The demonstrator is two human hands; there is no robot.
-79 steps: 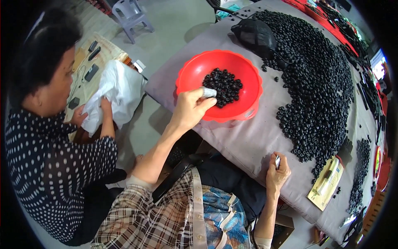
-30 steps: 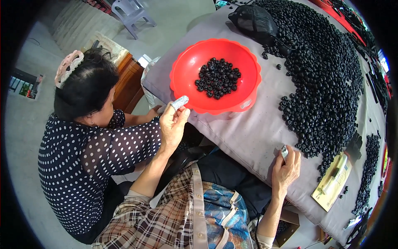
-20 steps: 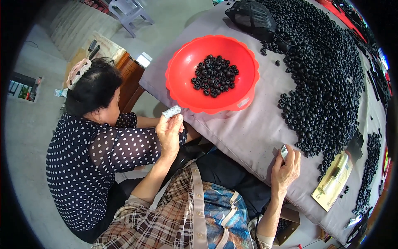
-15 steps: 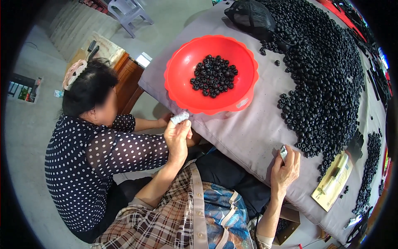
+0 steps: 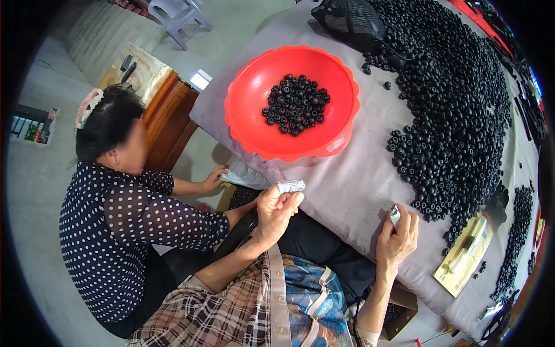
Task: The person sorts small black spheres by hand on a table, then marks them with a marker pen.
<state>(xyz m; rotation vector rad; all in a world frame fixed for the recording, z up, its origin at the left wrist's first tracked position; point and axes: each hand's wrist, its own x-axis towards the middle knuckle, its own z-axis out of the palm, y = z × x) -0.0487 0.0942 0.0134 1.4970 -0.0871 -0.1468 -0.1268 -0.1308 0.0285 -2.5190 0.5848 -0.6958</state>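
My left hand [image 5: 275,214] is raised near the table's left front edge, fingers curled and thumb pressed in. A silvery, foil-like wrap [image 5: 291,185] shows at its index finger; whether it is worn or held is unclear. Just beyond is a red bowl [image 5: 243,104] with a scalloped rim. Small black ring-shaped beads [image 5: 296,104] lie in its middle. My right hand [image 5: 397,240] rests on the cloth near the front edge, fingers curled. A similar silvery piece [image 5: 395,216] shows by its thumb and index finger. Anything smaller inside either grip is hidden.
A large heap of black beads [image 5: 451,115] covers the table's right side, with a black mesh bag [image 5: 347,26] behind. Right of my hand lies a yellow card [image 5: 457,272]. At left sits a person in a dotted top [image 5: 110,231], hand on a greyish bag [image 5: 245,174].
My left hand has moved right and nearer to me. The person at left has leaned back, and the greyish bag by their hand now shows. My right hand has stayed in place.
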